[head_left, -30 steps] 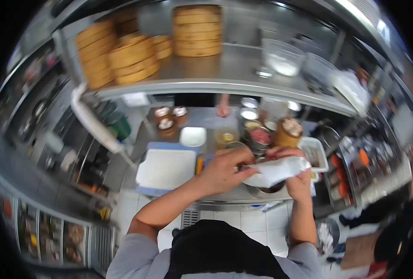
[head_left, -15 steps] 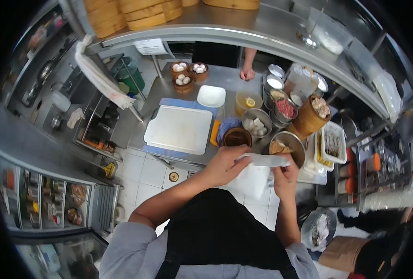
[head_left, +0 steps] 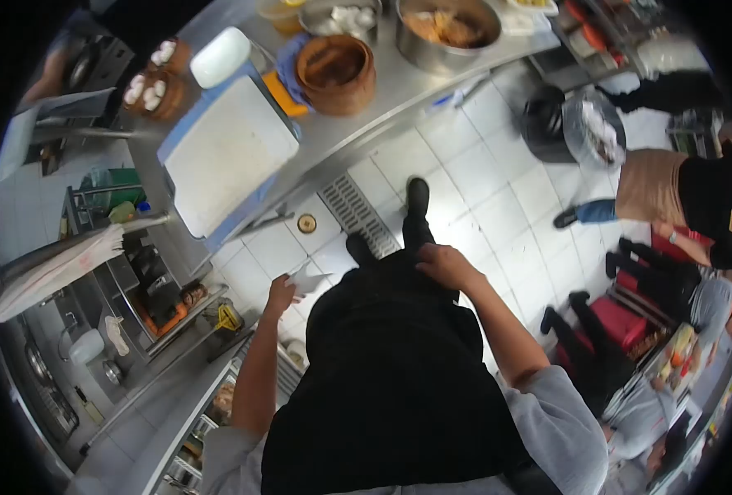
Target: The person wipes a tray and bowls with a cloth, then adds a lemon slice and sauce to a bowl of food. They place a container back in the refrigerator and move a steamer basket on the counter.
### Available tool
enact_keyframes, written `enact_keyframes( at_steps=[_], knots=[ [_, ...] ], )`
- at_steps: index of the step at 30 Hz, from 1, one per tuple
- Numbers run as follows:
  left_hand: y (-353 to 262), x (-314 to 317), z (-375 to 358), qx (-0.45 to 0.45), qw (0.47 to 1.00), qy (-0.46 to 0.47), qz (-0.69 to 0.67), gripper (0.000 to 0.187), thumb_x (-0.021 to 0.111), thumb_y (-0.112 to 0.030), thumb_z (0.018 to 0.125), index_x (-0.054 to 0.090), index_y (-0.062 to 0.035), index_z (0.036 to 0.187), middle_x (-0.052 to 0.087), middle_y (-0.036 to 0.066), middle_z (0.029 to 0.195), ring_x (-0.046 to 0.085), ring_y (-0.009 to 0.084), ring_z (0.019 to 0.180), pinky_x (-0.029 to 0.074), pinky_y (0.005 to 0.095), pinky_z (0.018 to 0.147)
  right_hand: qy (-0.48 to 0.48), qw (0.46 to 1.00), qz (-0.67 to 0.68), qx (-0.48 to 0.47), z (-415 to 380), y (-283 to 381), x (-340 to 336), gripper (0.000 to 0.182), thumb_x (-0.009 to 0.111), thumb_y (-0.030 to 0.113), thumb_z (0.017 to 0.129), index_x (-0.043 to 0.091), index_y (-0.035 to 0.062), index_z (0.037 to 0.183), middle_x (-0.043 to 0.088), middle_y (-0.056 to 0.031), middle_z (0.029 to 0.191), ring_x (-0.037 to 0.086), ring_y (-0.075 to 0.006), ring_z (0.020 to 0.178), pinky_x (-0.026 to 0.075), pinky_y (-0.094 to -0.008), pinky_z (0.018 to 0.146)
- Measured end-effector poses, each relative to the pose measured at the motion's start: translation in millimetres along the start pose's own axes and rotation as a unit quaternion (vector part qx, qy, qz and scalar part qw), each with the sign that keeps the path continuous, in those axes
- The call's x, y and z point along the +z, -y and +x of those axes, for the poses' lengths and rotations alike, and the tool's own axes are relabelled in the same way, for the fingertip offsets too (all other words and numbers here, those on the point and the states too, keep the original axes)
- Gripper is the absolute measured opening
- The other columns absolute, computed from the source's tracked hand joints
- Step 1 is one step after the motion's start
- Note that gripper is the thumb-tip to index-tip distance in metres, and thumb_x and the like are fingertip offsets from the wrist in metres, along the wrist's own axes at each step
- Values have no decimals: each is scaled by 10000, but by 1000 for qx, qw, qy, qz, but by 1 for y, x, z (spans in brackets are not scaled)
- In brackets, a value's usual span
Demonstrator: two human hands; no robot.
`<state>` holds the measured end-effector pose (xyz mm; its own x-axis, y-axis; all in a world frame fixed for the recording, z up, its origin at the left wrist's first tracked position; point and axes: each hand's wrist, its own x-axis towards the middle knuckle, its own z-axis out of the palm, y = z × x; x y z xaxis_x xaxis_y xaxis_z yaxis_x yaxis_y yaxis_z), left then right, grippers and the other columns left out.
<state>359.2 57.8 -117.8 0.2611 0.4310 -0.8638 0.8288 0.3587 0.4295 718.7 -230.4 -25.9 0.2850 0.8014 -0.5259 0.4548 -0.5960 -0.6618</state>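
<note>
A white sheet [head_left: 306, 280] is pinched in the left hand [head_left: 282, 294], its long axis roughly crosswise, pointed from the fingertips toward the right hand [head_left: 448, 266], which is curled against the black apron [head_left: 390, 355]; whether cloth is gripped there cannot be told.

The premises are a commercial kitchen: a stainless steel worktable [head_left: 399, 99] carries a white cutting board [head_left: 234, 157], a large metal pot [head_left: 448, 37] of food and small bamboo steamers [head_left: 155, 97] holding white pieces. The floor is laid in white tile [head_left: 456, 132] and fitted with a slotted drain grate [head_left: 357, 216]. Noted at the right side, several people in dark aprons or trousers, and a lined waste bin [head_left: 594, 130].
</note>
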Motion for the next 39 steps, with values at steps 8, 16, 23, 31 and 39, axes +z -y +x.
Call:
enact_keyframes(
  at_steps=[8,16,23,31,39],
  knots=[
    [5,-3,2,258,918,-81,292,290,532,-52,788,649,19,1044,656,271,970,644,406,937,506,434,816,-7,999,-5,-42,-39,30,117,320,676,285,827,610,37,1018,661,-207,959,638,-378,949,511,-465,830],
    [-93,61,16,242,956,-158,46,272,515,-82,848,622,66,1049,681,130,979,638,248,908,487,343,785,3,997,81,10,-26,-38,128,309,657,271,854,630,34,1051,690,-174,902,661,-359,891,524,-427,800],
    [-121,52,63,190,931,-293,-105,442,724,-332,830,606,47,1024,644,123,1005,604,194,877,489,341,780,-133,926,326,139,12,-95,194,280,650,244,835,666,24,1009,685,-209,908,644,-394,912,497,-455,825],
    [-176,-11,147,359,802,-401,258,606,822,-210,743,530,71,1193,622,193,1110,618,264,975,493,400,885,-117,890,407,168,81,-121,318,230,648,184,836,632,32,1008,696,-191,891,665,-367,889,513,-428,784],
    [-307,-18,191,554,522,-473,444,530,627,-164,830,513,-42,1333,540,232,1299,557,383,1163,451,474,974,98,933,300,172,86,-137,404,232,613,161,861,622,28,1051,685,-190,915,652,-358,928,501,-443,801]
  ],
)
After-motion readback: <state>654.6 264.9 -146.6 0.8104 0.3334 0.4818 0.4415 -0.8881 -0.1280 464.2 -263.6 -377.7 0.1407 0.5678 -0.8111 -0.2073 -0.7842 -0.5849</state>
